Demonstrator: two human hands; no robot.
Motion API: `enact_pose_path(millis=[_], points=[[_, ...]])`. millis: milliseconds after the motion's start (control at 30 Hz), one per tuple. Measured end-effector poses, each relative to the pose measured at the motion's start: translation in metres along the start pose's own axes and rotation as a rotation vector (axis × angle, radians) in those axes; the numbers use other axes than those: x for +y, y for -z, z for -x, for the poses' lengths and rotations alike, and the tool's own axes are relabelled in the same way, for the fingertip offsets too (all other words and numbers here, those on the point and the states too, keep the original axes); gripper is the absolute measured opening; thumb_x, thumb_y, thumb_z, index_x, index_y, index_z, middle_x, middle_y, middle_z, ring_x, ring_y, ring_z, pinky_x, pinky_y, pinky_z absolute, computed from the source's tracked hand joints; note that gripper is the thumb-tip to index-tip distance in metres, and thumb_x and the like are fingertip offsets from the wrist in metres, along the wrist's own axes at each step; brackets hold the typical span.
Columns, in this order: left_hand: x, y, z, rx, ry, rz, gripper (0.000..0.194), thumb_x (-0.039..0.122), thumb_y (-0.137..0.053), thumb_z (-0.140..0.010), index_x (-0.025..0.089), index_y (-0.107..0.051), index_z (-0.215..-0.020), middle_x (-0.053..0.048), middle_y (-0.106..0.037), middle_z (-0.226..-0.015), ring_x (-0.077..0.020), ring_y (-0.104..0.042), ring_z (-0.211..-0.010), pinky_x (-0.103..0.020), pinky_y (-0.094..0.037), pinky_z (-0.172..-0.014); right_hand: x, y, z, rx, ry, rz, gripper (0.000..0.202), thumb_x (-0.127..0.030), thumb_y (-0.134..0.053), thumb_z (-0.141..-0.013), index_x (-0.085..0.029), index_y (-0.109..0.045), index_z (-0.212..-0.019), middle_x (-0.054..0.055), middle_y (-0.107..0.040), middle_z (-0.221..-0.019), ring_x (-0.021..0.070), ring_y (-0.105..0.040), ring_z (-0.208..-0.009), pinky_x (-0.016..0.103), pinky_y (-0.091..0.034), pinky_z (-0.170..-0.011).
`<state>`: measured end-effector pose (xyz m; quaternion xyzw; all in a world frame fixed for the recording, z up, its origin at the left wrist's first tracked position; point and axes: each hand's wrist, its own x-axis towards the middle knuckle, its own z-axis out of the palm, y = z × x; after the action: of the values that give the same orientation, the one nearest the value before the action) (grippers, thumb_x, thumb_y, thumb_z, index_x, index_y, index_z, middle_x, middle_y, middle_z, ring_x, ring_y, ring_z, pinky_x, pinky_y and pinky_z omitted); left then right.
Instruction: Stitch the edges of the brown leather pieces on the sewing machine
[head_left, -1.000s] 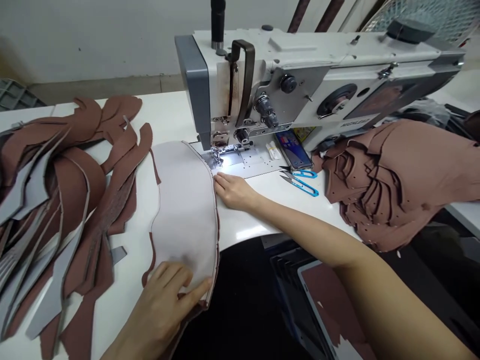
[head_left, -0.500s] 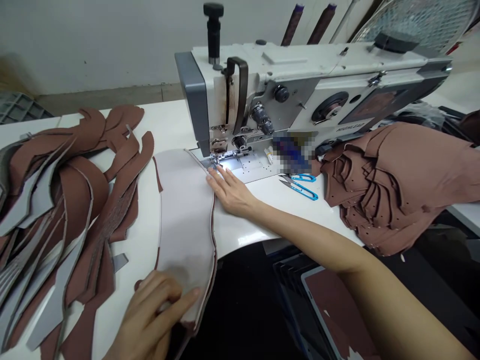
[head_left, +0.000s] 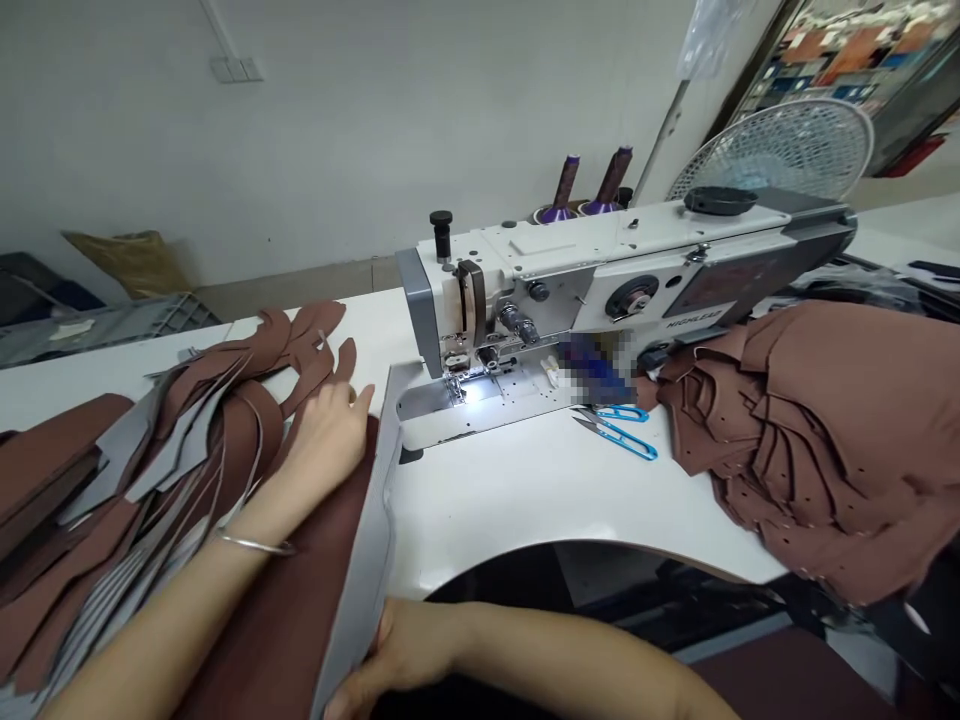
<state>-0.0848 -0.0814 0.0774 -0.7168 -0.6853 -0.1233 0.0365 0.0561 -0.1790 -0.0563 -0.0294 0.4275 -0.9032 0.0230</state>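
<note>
Positioning a brown panel, seemingly: right hand pinches its edge, left hand curls, hold unclear; next calls for alignment.

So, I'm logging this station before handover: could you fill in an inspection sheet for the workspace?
Surface: white tabletop, front edge curved inward.
Job's things: brown panel with grey edging, left of the lit sewing machine.
Clutter: brown and grey strips at left; piled brown pieces at right; blue-handled snips beside the pile.
Hands: left hand at the panel's far end; right hand grips its near edge.
Cables: nothing seen, only a conduit above the wall switch.
Surroundings: fan behind the machine; grey crate at far left.
</note>
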Motion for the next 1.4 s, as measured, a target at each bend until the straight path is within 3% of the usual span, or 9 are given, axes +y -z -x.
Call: enact_pose_path(millis=[200,400,567,700,867,1000,1100,1267,1400], points=[[0.004,-0.073,0.051,-0.205,-0.082,0.047,0.039,0.008,-0.039,-0.083,0.012,-0.071,-0.105,-0.016,-0.066,-0.12,-0.024,-0.061,-0.114,-0.039,-0.05,-0.101,-0.007,0.022,0.028,0.283,-0.09,-0.243,0.079,-0.064,-0.089,-0.044,-0.007,-0.063,-0.092,0.01,-0.068,-0.078,0.0214,-0.068,-0.068,0.035,-0.059,-0.065],[0.028,-0.079,0.072,-0.485,0.094,0.061,0.067,0.007,-0.035,-0.082,0.011,-0.034,-0.149,-0.022,-0.032,-0.154,-0.0368,-0.022,-0.146,-0.068,-0.025,-0.111,-0.058,0.011,0.071,0.239,-0.575,0.605,0.043,-0.052,-0.069,-0.085,-0.013,-0.062,-0.071,0.002,-0.064,-0.063,0.0138,-0.064,-0.056,0.02,-0.052,-0.056],[0.042,-0.073,0.064,-0.559,0.088,0.036,0.072,0.004,-0.04,-0.078,0.026,-0.039,-0.147,-0.024,-0.03,-0.154,-0.0463,-0.014,-0.145,-0.072,-0.024,-0.107,-0.107,0.036,0.088,0.608,-0.305,1.966,0.019,-0.01,-0.053,-0.092,-0.005,-0.066,-0.106,0.017,-0.07,-0.096,0.0266,-0.069,-0.087,0.035,-0.056,-0.076],[0.047,-0.071,0.063,-0.557,0.098,0.061,0.066,0.012,-0.042,-0.083,0.023,-0.039,-0.147,-0.025,-0.03,-0.154,-0.0469,-0.017,-0.144,-0.072,-0.021,-0.108,-0.12,0.086,0.068,0.45,0.068,2.356,0.04,-0.009,-0.044,-0.096,-0.002,-0.049,-0.135,0.023,-0.043,-0.143,0.031,-0.044,-0.133,0.046,-0.042,-0.108],[0.042,-0.054,0.073,-0.503,-0.024,0.198,0.057,0.023,-0.049,-0.084,0.014,-0.048,-0.141,-0.029,-0.032,-0.152,-0.0474,-0.024,-0.142,-0.07,-0.021,-0.11,-0.111,0.118,0.03,0.365,0.356,2.529,0.033,-0.01,-0.056,-0.087,0.001,-0.064,-0.117,0.024,-0.062,-0.122,0.0331,-0.058,-0.117,0.045,-0.053,-0.095],[-0.002,-0.007,0.072,-0.451,-0.199,0.464,0.051,0.016,-0.043,-0.086,0.024,-0.055,-0.135,-0.008,-0.057,-0.139,-0.0221,-0.054,-0.127,-0.041,-0.036,-0.114,-0.09,0.141,0.015,0.523,0.543,2.566,0.034,-0.004,-0.056,-0.072,0.002,-0.067,-0.103,0.026,-0.066,-0.11,0.0394,-0.063,-0.105,0.048,-0.058,-0.082],[-0.065,0.035,0.086,-0.093,0.159,0.331,0.048,0.015,-0.04,-0.086,0.027,-0.061,-0.127,0.004,-0.064,-0.13,-0.0096,-0.058,-0.118,-0.02,-0.041,-0.107,-0.08,0.155,0.021,0.65,0.646,2.598,0.036,0.001,-0.048,-0.074,0.001,-0.067,-0.105,0.024,-0.066,-0.112,0.0369,-0.064,-0.106,0.045,-0.06,-0.081],[-0.2,0.073,0.139,0.269,0.821,-0.141,0.049,0.018,-0.028,-0.087,0.009,-0.062,-0.121,-0.017,-0.061,-0.129,-0.0282,-0.053,-0.125,-0.047,-0.034,-0.113,-0.087,0.156,0.036,0.602,0.685,2.655,0.04,0.002,-0.038,-0.083,-0.007,-0.068,-0.108,0.016,-0.067,-0.115,0.0283,-0.066,-0.105,0.035,-0.062,-0.08],[-0.265,0.084,0.192,0.23,0.98,-0.256,0.039,0.028,-0.04,-0.083,0.009,-0.069,-0.101,-0.02,-0.07,-0.109,-0.0321,-0.06,-0.112,-0.044,-0.042,-0.103,-0.093,0.155,0.037,0.586,0.684,2.615,0.043,0.002,-0.037,-0.083,-0.009,-0.068,-0.111,0.014,-0.066,-0.118,0.0269,-0.066,-0.107,0.033,-0.062,-0.08]])
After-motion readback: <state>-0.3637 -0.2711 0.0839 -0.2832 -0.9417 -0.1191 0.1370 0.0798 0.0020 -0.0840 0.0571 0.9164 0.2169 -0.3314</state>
